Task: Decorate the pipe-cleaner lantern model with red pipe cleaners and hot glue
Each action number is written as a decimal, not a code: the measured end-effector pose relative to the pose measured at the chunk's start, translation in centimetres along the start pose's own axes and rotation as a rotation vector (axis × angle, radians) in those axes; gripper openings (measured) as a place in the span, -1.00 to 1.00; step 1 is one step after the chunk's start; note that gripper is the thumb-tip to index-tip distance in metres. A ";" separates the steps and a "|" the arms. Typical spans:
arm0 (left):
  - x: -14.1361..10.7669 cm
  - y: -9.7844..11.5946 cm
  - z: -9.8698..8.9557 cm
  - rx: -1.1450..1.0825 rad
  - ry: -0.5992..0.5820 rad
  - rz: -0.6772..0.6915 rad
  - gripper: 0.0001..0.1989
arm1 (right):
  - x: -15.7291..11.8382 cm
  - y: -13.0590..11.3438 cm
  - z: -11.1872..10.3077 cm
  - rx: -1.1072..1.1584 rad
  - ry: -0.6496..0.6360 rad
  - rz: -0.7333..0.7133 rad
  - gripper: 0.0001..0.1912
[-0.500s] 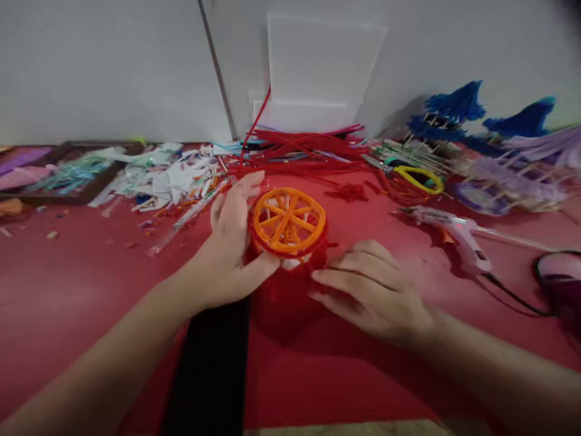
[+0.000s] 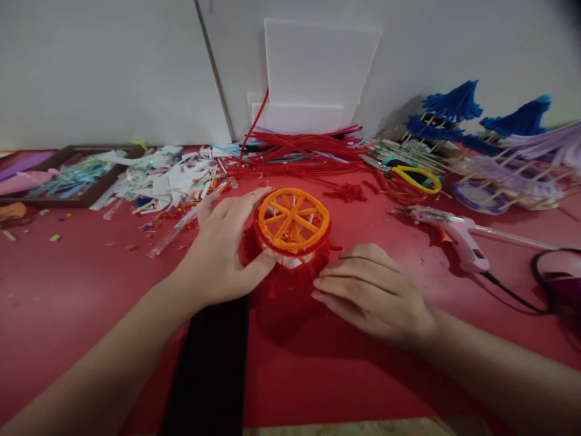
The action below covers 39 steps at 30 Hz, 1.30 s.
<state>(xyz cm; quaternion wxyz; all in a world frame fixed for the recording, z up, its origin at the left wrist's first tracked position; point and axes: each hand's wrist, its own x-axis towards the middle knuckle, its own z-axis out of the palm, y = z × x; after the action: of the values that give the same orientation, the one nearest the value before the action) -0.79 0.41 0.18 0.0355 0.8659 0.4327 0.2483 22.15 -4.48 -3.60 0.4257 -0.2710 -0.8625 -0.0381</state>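
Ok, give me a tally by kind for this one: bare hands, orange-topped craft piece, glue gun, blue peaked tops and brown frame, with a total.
Bare hands: 2 (left hand, right hand)
Orange-topped piece: 1
Glue gun: 1
Blue peaked tops: 2
Brown frame: 1
Total: 7

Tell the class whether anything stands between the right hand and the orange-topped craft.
Nothing visible does. The right hand is close beside the craft, though contact is hard to tell. The left hand is at the opposite side, and the glue gun lies farther right, outside the gap.
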 end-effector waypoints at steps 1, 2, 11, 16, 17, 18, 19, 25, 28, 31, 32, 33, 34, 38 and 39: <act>-0.1 0.0 0.0 -0.015 -0.004 0.008 -0.35 | 0.0 0.0 0.0 -0.006 0.008 0.004 -0.93; -0.2 0.1 0.0 -0.030 -0.001 0.012 -0.33 | -0.1 0.1 0.0 -0.012 0.013 0.011 -0.94; -0.4 1.4 1.4 -0.070 0.192 -0.027 0.10 | 0.0 -0.1 0.1 -0.015 0.027 0.082 -0.94; -0.3 1.0 1.8 -0.124 0.166 0.018 0.10 | -0.1 0.1 0.3 0.030 -0.006 0.100 -0.97; -0.3 1.0 1.8 -0.138 0.166 0.024 0.11 | -0.1 0.1 0.3 0.033 -0.009 0.099 -0.96; -0.3 1.0 1.7 -0.146 0.167 0.028 0.11 | -0.1 0.0 0.3 0.032 -0.012 0.097 -0.96; -0.3 1.1 1.7 -0.148 0.162 0.025 0.09 | -0.1 0.0 0.3 0.026 -0.015 0.094 -0.96; -0.3 2.1 1.8 -0.114 0.136 -0.017 0.02 | -0.2 -0.4 0.3 0.028 -0.016 0.105 -0.96; -0.3 2.4 2.0 -0.134 0.152 -0.020 0.00 | -0.2 -0.4 0.4 0.050 -0.017 0.108 -0.96; -0.2 2.4 2.0 -0.154 0.144 -0.016 -0.03 | 0.0 -0.4 0.4 0.049 -0.033 0.112 -0.93; -0.2 2.5 2.0 -0.162 0.140 -0.021 -0.03 | 0.0 -0.4 0.4 0.045 -0.033 0.112 -0.92; -0.2 2.5 1.9 -0.167 0.136 -0.026 -0.04 | 0.1 -0.4 0.4 0.041 -0.034 0.112 -0.91; -0.2 2.5 1.9 -0.170 0.133 -0.031 -0.05 | 0.1 -0.4 0.4 0.037 -0.035 0.112 -0.90; -0.2 2.5 1.8 -0.185 0.111 -0.033 -0.05 | 0.2 -0.4 0.4 0.023 -0.028 0.121 -0.89; -0.2 2.5 1.8 -0.190 0.108 -0.032 -0.05 | 0.2 -0.5 0.5 0.024 -0.022 0.123 -0.88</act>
<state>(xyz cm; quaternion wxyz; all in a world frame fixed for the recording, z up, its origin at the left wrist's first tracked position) 1.78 -1.04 -0.78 0.0983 0.8370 0.4223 0.3338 21.50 -4.64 -3.66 0.4210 -0.3189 -0.8491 0.0016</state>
